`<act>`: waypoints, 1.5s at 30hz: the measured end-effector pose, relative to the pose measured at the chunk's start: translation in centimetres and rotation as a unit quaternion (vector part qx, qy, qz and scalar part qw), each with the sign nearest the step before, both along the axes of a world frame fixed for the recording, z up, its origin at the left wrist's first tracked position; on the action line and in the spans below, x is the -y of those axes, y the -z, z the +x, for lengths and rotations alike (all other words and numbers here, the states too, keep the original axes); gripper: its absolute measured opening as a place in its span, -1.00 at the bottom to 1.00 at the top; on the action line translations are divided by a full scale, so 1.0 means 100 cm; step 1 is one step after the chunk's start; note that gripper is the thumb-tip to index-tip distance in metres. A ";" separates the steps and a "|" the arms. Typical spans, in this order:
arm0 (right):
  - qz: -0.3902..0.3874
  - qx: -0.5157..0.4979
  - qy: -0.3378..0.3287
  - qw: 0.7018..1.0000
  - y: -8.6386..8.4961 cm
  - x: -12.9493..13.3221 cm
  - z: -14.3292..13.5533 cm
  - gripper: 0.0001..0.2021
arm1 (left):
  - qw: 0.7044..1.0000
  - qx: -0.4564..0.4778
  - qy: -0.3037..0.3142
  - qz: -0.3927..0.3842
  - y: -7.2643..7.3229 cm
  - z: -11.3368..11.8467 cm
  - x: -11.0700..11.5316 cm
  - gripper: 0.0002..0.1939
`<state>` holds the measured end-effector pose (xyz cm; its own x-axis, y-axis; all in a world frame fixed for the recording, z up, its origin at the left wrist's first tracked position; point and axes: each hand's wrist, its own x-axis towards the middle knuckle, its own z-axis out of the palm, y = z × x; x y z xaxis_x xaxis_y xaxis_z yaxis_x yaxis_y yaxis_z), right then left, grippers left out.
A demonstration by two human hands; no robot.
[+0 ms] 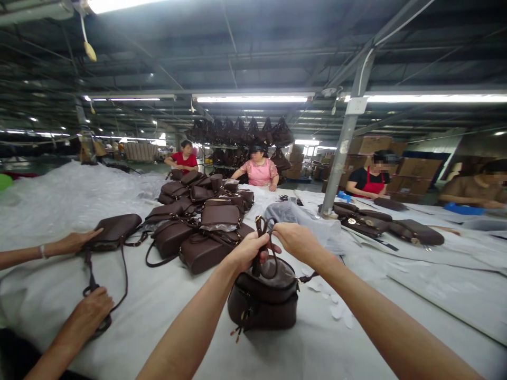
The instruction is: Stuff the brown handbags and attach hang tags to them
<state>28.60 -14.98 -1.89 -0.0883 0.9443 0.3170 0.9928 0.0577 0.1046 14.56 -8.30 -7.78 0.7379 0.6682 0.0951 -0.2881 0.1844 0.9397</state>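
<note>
A dark brown handbag (263, 309) stands on the white-covered table in front of me, its top showing clear plastic wrap (279, 272). Above it, my left hand (251, 250) is closed around the bag's strap (259, 232), which is gathered in loops with a small gold buckle at the top. My right hand (295, 240) pinches the same strap from the right side. Part of the strap is covered by my fingers. A zipper pull with tassels (237, 333) hangs at the bag's front left.
A heap of brown handbags (206, 256) lies just beyond, to the left. At far left, a co-worker's hands (93, 306) handle another bag (114, 230) and its strap. A metal post (336, 174) rises at right near more bags (415, 232). Several people work across the table.
</note>
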 end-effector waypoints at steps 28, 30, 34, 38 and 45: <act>-0.023 0.006 -0.046 0.999 0.032 -0.001 -0.003 -0.73 | 0.992 0.034 -0.062 -0.102 0.007 -0.022 -0.025 -0.67; -0.026 -0.005 -0.061 0.998 0.030 -0.001 -0.005 -0.76 | 0.993 0.035 -0.054 -0.097 0.008 -0.020 -0.020 -0.66; -0.043 -0.011 -0.081 0.996 0.031 0.000 -0.008 -0.77 | 0.994 0.038 -0.051 -0.093 0.011 -0.012 -0.014 -0.68; -0.064 0.017 -0.056 0.996 0.033 0.002 -0.010 -0.76 | 0.992 0.042 -0.083 -0.088 0.011 -0.004 -0.010 -0.73; -0.031 -0.092 -0.085 0.992 0.014 0.019 0.028 -0.66 | 0.989 0.059 -0.087 -0.102 0.002 -0.018 -0.009 -0.69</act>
